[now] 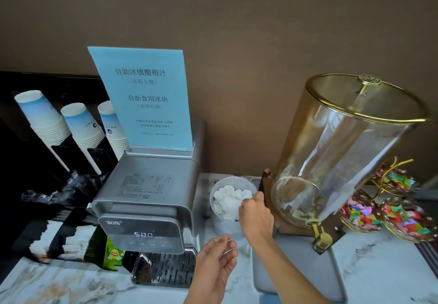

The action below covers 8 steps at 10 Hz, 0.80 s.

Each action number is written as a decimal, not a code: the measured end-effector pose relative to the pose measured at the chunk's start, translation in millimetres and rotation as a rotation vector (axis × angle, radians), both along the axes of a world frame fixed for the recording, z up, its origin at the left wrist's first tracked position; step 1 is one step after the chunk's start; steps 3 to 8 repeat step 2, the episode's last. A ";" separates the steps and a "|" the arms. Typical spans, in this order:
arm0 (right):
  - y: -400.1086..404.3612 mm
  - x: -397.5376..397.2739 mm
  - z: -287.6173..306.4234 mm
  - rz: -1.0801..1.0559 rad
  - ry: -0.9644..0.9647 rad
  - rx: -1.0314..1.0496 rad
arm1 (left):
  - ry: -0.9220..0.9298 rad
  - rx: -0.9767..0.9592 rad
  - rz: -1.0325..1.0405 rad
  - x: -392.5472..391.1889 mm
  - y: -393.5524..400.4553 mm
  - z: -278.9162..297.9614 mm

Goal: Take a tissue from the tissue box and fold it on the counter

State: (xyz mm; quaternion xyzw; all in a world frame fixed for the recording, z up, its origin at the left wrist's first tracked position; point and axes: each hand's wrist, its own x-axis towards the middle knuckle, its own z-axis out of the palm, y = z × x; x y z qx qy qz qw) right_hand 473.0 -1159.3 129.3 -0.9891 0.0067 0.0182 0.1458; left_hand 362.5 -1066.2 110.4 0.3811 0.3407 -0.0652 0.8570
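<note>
A round translucent tissue holder [219, 186] stands on the marble counter [379, 268] between the water dispenser and the glass jar. White crumpled tissues [227, 200] fill it. My right hand [256, 216] reaches to the holder's right rim, fingers pinched at the edge of a white tissue; whether it grips the tissue is unclear. My left hand [216, 263] hovers lower, in front of the holder, palm turned up, fingers loosely apart and holding nothing.
A grey water dispenser [147, 197] with a blue sign [147, 97] stands left. Stacks of paper cups [59, 126] lean at far left. A large glass drink jar [343, 161] with a brass tap stands right. Bowls of coloured candy [391, 218] sit beyond it.
</note>
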 end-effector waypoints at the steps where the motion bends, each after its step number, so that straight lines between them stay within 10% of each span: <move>1: -11.3 -4.5 1.1 0.030 0.014 0.202 | -0.035 0.010 -0.010 0.2 -1.8 3.4; 2: -23.6 -14.8 5.1 -0.001 -0.081 0.514 | -0.073 0.031 -0.009 3.2 -3.4 10.1; 8: -23.6 -14.8 5.1 -0.001 -0.081 0.514 | -0.073 0.031 -0.009 3.2 -3.4 10.1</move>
